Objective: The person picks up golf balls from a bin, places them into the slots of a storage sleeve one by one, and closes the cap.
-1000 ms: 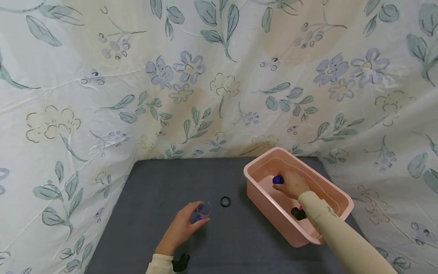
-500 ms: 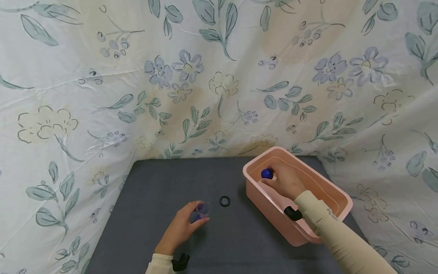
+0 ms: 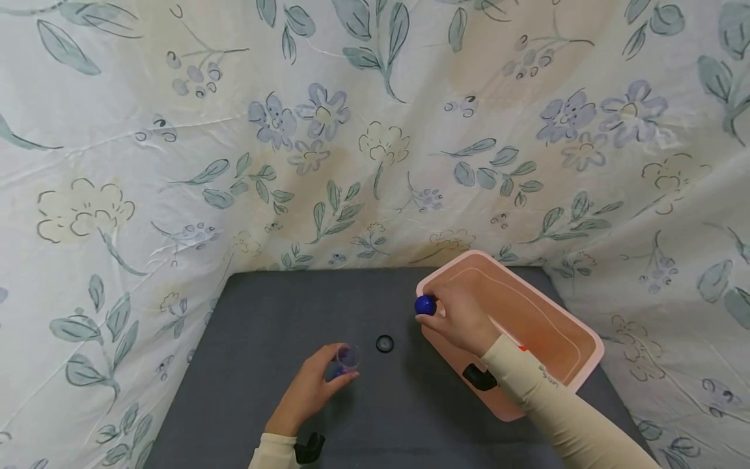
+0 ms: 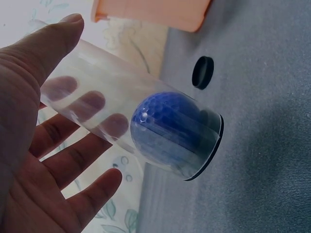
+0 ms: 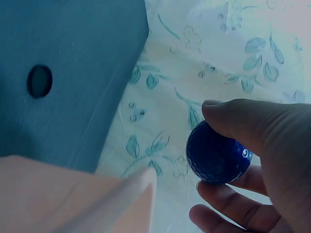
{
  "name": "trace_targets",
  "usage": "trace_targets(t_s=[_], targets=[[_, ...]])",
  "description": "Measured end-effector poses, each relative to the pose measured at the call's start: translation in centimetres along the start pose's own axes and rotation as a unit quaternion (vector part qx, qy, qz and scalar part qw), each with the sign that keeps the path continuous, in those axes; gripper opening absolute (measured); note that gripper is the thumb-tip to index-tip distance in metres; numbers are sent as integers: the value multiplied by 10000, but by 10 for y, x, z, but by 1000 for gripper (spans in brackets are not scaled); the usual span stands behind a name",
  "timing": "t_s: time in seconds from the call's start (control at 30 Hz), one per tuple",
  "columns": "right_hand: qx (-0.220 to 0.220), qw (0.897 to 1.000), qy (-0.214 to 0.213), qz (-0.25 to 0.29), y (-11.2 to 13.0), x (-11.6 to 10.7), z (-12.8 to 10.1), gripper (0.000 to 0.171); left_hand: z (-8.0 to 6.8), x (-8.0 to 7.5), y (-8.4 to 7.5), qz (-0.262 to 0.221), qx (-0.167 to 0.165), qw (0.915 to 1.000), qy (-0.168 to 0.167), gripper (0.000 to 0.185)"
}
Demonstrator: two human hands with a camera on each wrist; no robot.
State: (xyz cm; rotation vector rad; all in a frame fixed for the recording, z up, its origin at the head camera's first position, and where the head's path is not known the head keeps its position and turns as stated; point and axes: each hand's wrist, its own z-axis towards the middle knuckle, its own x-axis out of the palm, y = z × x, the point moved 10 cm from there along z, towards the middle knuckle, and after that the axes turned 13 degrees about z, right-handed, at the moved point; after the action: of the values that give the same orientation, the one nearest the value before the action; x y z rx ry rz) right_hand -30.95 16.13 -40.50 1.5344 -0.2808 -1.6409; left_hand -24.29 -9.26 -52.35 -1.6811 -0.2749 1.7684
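A clear plastic tube (image 4: 116,73) is gripped near its upper part by my left hand (image 3: 313,389), thumb on one side and fingers on the other. At the tube's black-rimmed bottom sits one blue golf ball (image 4: 165,128), dimples showing through the wall. My right hand (image 3: 463,322) pinches a second blue golf ball (image 5: 216,153) between thumb and fingers. In the head view that hand is over the left rim of the pink bin (image 3: 562,319). On the dark table lies a round black cap (image 3: 385,344), between the tube and the bin.
Inside the bin a small red thing (image 3: 523,348) shows, mostly hidden by the right sleeve. The dark grey table (image 3: 293,306) meets a floral cloth (image 3: 351,163) at the back and sides. A black strap (image 3: 480,376) sits on the right wrist.
My right hand has risen out of the bin with its golf ball and moved left to the bin's rim. The left hand keeps the tube in the same place.
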Motion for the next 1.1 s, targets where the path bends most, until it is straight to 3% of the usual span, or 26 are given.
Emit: trace_targets(t_s=[0.23, 0.47, 1.1], targets=[[361, 9991, 87, 205, 4, 16, -2, 44, 1, 0, 0, 38, -32, 10000, -1, 53], [25, 9998, 31, 194, 22, 32, -2, 46, 2, 1, 1, 43, -94, 9999, 4, 50], [-129, 9984, -181, 522, 41, 60, -5, 45, 4, 0, -4, 23, 79, 10000, -48, 47]])
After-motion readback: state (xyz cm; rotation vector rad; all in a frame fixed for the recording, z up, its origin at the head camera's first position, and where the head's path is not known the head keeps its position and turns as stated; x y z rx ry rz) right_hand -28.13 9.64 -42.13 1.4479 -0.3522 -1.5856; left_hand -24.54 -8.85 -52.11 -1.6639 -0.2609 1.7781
